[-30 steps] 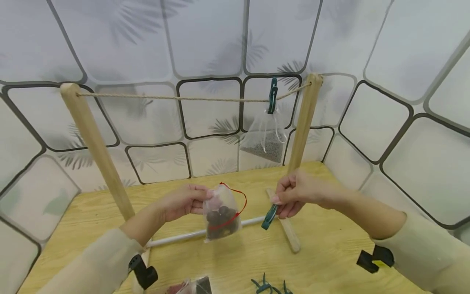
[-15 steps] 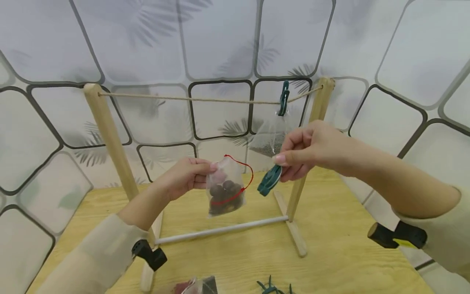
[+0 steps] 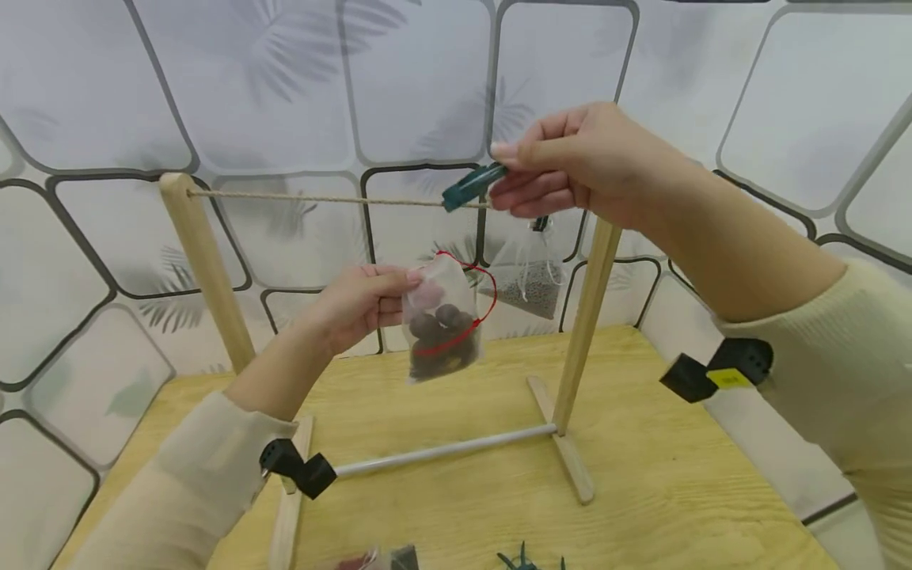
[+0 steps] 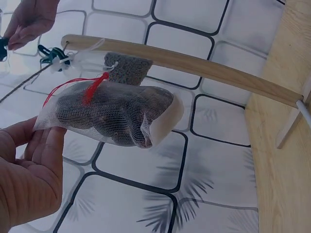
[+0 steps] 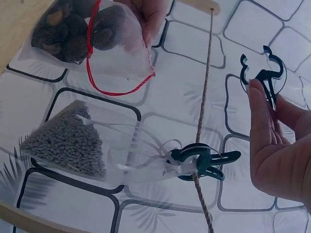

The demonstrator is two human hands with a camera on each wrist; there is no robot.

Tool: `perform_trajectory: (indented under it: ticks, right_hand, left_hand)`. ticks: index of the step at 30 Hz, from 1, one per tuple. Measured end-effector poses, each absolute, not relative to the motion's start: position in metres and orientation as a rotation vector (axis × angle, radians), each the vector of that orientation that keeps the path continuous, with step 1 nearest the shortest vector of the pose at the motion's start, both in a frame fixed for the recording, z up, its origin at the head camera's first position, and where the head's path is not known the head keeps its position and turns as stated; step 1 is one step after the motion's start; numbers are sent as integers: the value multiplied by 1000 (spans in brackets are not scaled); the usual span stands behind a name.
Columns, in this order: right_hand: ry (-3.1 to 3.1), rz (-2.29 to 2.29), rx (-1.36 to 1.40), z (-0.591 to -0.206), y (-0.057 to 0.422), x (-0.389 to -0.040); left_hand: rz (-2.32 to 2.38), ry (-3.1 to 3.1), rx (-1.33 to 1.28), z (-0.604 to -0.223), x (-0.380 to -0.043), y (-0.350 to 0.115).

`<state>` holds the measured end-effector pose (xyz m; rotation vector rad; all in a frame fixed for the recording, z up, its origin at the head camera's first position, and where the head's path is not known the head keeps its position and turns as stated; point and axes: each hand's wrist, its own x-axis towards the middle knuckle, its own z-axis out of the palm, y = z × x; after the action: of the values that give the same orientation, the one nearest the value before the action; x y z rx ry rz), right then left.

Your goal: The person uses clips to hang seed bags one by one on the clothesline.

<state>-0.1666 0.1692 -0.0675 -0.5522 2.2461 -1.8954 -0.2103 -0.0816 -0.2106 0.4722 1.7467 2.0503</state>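
My left hand [image 3: 356, 309] grips the upper edge of a white mesh drawstring bag [image 3: 445, 336] with a red cord. Dark, round lumps show through the mesh; their kind is unclear. Pinched in my right hand [image 3: 573, 162] is a dark green clothespin [image 3: 473, 187], held near the rope [image 3: 313, 198] in the head view. The right wrist view shows that clothespin's curved ends spread apart, with no cloth or rope between them. Another green clothespin [image 5: 204, 161] fastens a sheer bag of grey pellets [image 5: 73, 141] to the rope; my right hand mostly covers it in the head view.
Two wooden posts, left [image 3: 207, 269] and right [image 3: 587, 324], carry the rope. A white rod [image 3: 449, 447] joins their feet above the wooden table [image 3: 641, 475]. More green clothespins [image 3: 523, 562] and small bags [image 3: 378, 560] lie at the bottom edge. A patterned wall stands behind.
My right hand has risen from low over the table to rope height, carrying the clothespin. My left hand has lifted the mesh bag upward, still below the rope.
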Motion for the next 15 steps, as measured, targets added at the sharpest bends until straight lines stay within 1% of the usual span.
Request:
perform_trajectory:
  ticks: [5, 10, 15]
  right_hand:
    - [2317, -1896, -535, -56, 163, -178]
    - [2311, -1906, -413, -49, 156, -189]
    - [2500, -1751, -442, -44, 154, -197]
  left_hand:
    - [2059, 1765, 453, -199, -213, -85]
    - [2115, 1717, 393, -189, -217, -87]
    - [2145, 1672, 390, -178, -219, -81]
